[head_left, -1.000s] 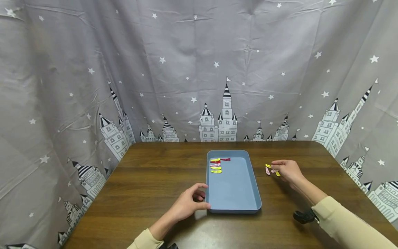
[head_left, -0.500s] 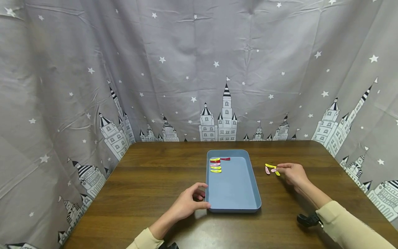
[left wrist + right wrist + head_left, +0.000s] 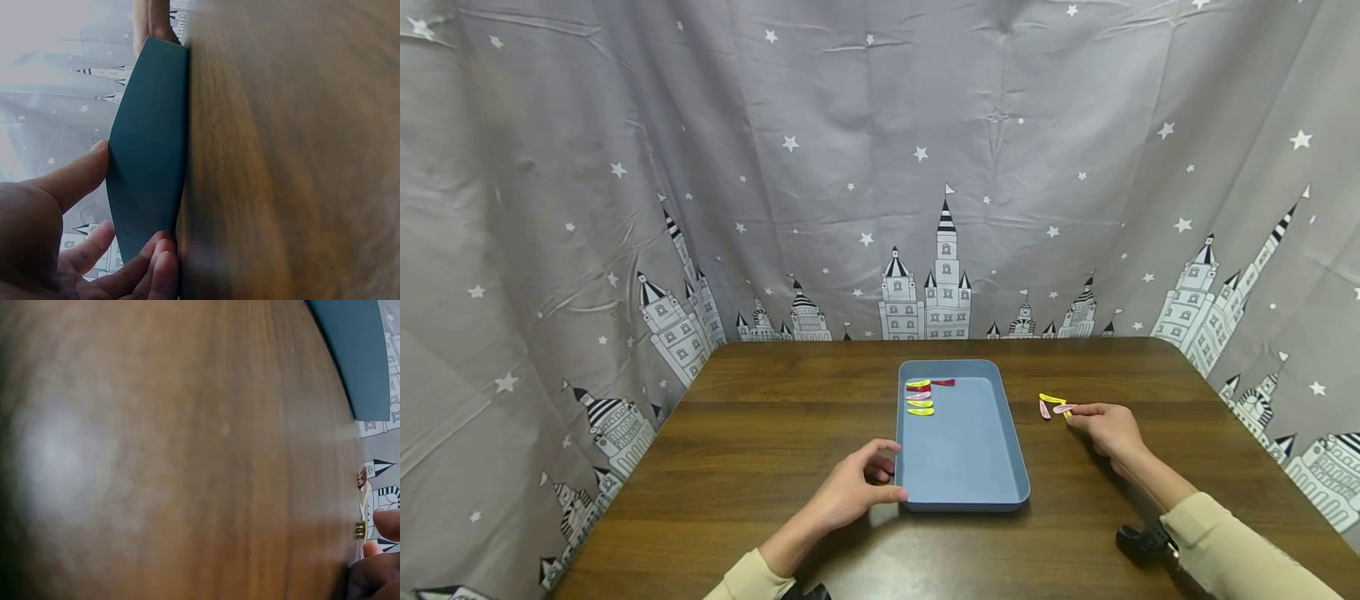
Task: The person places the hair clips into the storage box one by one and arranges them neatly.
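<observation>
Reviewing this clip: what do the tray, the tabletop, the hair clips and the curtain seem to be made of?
Tray: probably plastic, matte blue-grey; uniform colour, rounded moulded-looking corners.
Tabletop: wood or wood-look laminate, satin; streaky brown grain, soft glare near the front.
Hair clips: perhaps painted metal; slim, brightly coloured, but too small to be sure.
Curtain: printed fabric, fairly matte; hanging folds and creases.
</observation>
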Action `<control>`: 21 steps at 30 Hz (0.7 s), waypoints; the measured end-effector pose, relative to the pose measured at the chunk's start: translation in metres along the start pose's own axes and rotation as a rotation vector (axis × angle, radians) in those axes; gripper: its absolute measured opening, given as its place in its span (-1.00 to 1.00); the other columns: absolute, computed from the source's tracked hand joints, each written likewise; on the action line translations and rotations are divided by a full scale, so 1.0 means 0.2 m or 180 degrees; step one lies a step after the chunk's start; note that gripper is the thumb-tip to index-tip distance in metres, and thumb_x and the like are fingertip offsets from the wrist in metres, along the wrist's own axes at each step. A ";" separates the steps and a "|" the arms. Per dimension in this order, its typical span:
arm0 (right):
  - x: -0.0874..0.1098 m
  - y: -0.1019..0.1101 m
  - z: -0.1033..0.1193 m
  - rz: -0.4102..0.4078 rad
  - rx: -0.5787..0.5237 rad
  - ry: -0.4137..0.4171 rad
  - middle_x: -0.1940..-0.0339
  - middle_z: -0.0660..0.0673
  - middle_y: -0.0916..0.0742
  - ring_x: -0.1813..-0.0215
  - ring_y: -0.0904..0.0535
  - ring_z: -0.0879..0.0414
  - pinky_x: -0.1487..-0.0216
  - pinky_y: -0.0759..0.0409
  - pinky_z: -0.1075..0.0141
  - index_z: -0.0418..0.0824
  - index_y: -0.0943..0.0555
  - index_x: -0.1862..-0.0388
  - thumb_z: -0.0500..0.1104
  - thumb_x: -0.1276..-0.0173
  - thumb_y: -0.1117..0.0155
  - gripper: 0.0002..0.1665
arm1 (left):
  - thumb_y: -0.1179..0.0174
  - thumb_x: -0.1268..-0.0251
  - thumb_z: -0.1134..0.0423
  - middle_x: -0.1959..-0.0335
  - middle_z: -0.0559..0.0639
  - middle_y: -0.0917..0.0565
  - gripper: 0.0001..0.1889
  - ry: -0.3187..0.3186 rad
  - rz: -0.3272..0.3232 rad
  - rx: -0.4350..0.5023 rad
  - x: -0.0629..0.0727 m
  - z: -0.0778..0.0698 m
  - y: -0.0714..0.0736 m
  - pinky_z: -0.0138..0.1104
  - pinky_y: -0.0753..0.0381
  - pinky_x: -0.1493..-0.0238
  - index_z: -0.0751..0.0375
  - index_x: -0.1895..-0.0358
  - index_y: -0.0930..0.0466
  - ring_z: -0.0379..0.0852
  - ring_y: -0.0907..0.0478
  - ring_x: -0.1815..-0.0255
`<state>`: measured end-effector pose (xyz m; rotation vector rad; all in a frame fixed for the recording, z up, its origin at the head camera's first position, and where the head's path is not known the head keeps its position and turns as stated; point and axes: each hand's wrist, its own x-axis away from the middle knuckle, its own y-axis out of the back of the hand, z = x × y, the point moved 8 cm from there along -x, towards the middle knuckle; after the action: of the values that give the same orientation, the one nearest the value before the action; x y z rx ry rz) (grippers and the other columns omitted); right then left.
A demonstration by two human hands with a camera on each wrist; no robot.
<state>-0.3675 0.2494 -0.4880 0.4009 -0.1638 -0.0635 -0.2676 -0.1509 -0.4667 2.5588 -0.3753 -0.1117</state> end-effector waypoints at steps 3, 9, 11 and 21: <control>0.00 0.00 0.00 -0.0021 0.0032 0.0004 0.84 0.22 -0.32 0.75 -0.17 0.34 0.68 -0.23 0.41 -0.53 -0.58 -0.13 -0.20 -0.33 -0.35 -0.49 | -0.51 -0.11 0.10 0.10 0.03 -0.69 -0.39 0.0005 -0.0009 -0.0001 0.00 0.00 0.00 -0.16 -0.53 0.04 0.10 -0.23 -0.51 -0.07 -0.61 0.09; -0.01 0.00 -0.01 -0.0115 0.0289 -0.0020 0.75 0.17 -0.45 0.72 -0.22 0.28 0.65 -0.26 0.36 -0.51 -0.62 -0.09 -0.16 -0.25 -0.42 -0.47 | -0.51 -0.11 0.09 0.10 0.03 -0.68 -0.39 0.0010 -0.0003 0.0007 0.00 0.00 0.00 -0.16 -0.52 0.03 0.11 -0.24 -0.51 -0.06 -0.60 0.08; -0.01 0.01 0.00 -0.0183 0.0432 0.0016 0.62 0.07 -0.57 0.69 -0.27 0.25 0.63 -0.28 0.34 -0.49 -0.65 -0.05 -0.14 -0.22 -0.44 -0.48 | -0.51 -0.11 0.09 0.09 0.03 -0.68 -0.39 0.0014 -0.0002 0.0009 0.00 0.00 0.00 -0.16 -0.52 0.03 0.11 -0.24 -0.51 -0.06 -0.60 0.08; -0.01 0.01 0.01 -0.0310 0.0636 0.0132 0.67 0.07 -0.59 0.71 -0.32 0.25 0.65 -0.31 0.36 -0.49 -0.69 0.07 -0.21 -0.22 -0.39 -0.60 | -0.51 -0.11 0.09 0.09 0.03 -0.68 -0.38 -0.0004 -0.0011 0.0017 0.00 0.00 0.00 -0.18 -0.51 0.04 0.10 -0.24 -0.51 -0.06 -0.60 0.07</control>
<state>-0.3695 0.2502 -0.4865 0.6090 -0.1098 -0.1354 -0.2672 -0.1509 -0.4661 2.5649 -0.3722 -0.1137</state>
